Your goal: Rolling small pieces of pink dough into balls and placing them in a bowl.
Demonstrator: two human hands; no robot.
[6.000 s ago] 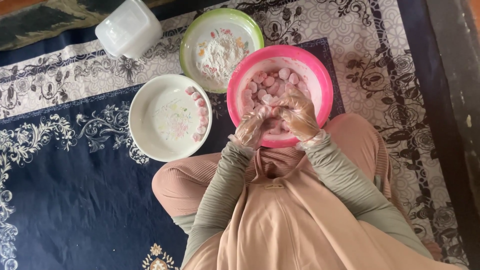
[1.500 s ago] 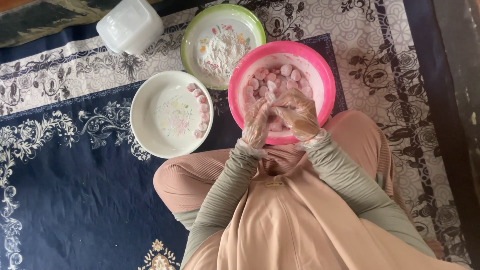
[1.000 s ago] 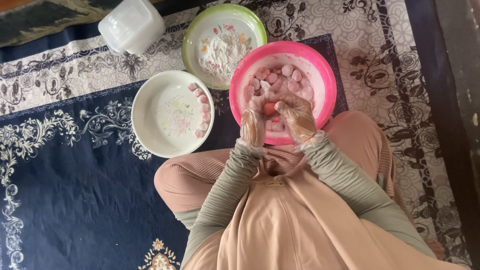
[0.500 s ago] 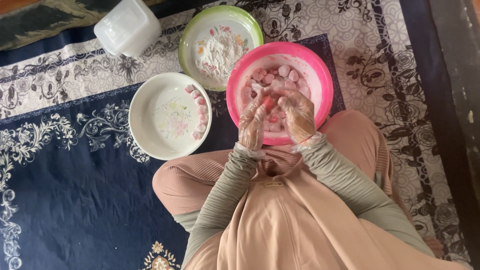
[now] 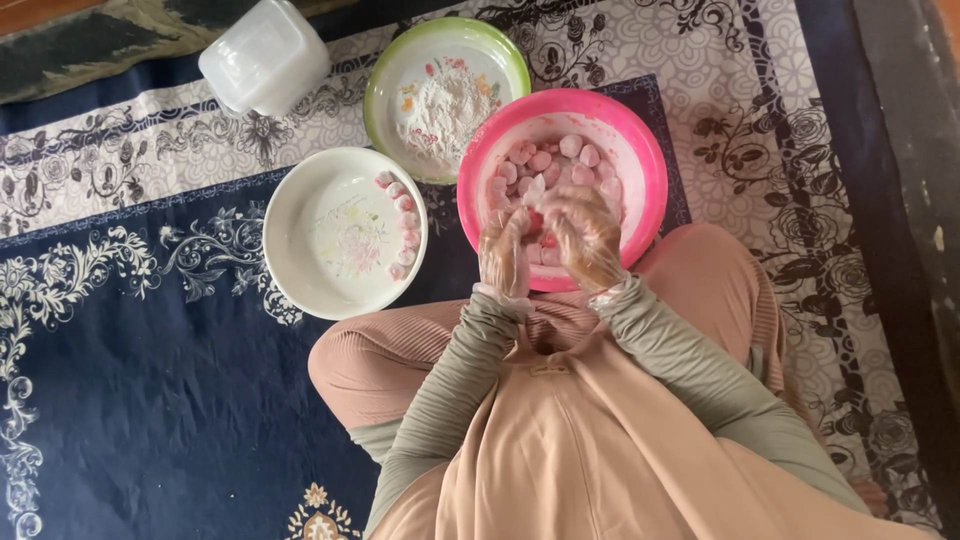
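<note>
Both my hands wear thin clear plastic gloves and meet over the near side of a pink bowl [image 5: 640, 150] filled with several pink dough pieces. My left hand [image 5: 503, 252] and my right hand [image 5: 583, 232] press together around a small reddish-pink piece of dough [image 5: 538, 222]. To the left stands a white bowl [image 5: 330, 235] with a short row of shaped pink dough balls [image 5: 400, 205] along its right rim. Beyond it sits a green-rimmed plate [image 5: 385, 85] holding white flour.
A white lidded plastic container [image 5: 265, 55] lies at the far left on the patterned blue and cream carpet [image 5: 130, 360]. I sit cross-legged, and my knees [image 5: 350, 360] reach almost to the bowls. A dark floor strip runs down the right edge.
My hands keep working a dough piece between the palms, shifting a little over the pink bowl. The bowls and the container have stayed where they were.
</note>
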